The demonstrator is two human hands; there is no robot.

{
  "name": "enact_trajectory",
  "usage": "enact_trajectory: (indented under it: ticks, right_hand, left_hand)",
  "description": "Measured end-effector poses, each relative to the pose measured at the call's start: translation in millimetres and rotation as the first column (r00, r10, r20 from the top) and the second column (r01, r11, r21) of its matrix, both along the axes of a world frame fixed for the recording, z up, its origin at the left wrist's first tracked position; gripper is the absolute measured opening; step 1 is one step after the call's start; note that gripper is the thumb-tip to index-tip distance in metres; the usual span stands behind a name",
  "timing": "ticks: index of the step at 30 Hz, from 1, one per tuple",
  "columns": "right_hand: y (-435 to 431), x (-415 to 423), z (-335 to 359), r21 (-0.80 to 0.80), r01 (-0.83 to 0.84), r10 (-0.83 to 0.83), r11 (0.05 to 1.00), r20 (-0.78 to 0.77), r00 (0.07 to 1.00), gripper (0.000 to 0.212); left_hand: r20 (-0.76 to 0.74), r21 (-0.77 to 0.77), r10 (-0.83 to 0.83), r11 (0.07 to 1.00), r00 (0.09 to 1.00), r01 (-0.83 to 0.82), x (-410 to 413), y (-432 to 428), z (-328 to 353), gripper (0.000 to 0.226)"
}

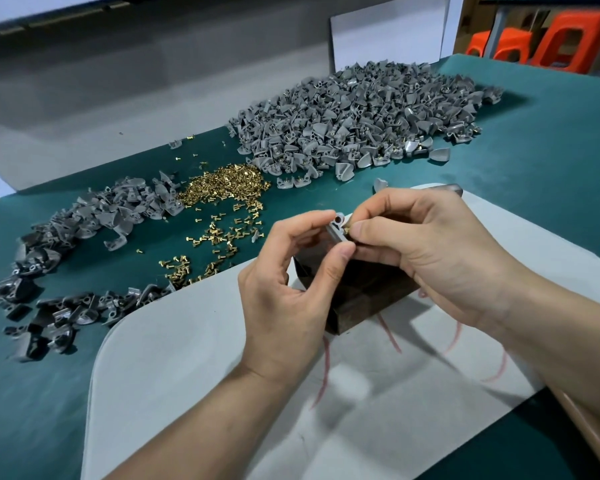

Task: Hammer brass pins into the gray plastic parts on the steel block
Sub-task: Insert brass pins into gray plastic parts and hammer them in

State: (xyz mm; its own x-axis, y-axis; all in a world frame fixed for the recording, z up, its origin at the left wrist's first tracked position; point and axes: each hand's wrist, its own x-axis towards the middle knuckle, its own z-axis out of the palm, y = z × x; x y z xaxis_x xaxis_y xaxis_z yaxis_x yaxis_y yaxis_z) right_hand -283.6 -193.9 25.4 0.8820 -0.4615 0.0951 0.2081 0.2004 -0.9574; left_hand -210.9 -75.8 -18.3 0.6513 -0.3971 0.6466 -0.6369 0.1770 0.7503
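My left hand [284, 282] pinches a gray plastic part [336, 227] between thumb and forefinger, holding it above the dark steel block [368, 289]. My right hand [426, 244] pinches a brass pin [347, 229] against the side of that part. A hammer handle [582, 427] runs under my right wrist toward the lower right, and what looks like its head [447, 188] shows behind my right fingers. A heap of loose brass pins [222, 188] lies on the green mat, left of my hands.
A big pile of gray parts with pins [354, 119] lies at the back. Another pile of gray parts [84, 230] runs along the left. A pale board [194, 358] with red marks lies under the block on the green table [551, 150]. Orange stools [548, 39] stand behind.
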Motion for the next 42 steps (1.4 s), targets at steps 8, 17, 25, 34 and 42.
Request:
enact_trajectory:
  ticks: [8,17,25,34,42]
  right_hand:
    - [-2.7,-0.1,0.6,0.027,-0.032,0.032,0.999,-0.008,0.999,0.017]
    - [-3.0,0.2,0.3,-0.01,-0.016,0.016,1.0,-0.027,1.0,0.017]
    - [-4.2,0.3,1.3,-0.001,-0.039,0.039,0.999,-0.036,0.999,0.021]
    - [-2.0,-0.1,2.5,0.039,-0.034,0.035,0.999,-0.028,0.999,0.022]
    - [-2.6,0.4,1.9,0.028,-0.009,0.01,1.0,-0.04,0.999,0.02]
  left_hand:
    - [-0.032,-0.032,-0.033,0.999,0.999,0.031,-0.2,-1.9,0.7,0.027]
    - [-0.086,-0.044,-0.066,0.997,0.994,0.063,-1.9,-0.8,0.2,0.029]
    - [-0.113,-0.046,-0.079,0.996,0.99,0.075,-1.7,-0.7,0.5,0.027]
    - [-0.14,-0.055,-0.103,0.994,0.985,0.097,-3.3,-1.6,3.1,0.026]
    - [-0.15,-0.059,-0.108,0.993,0.983,0.1,-3.0,-3.1,3.8,0.027]
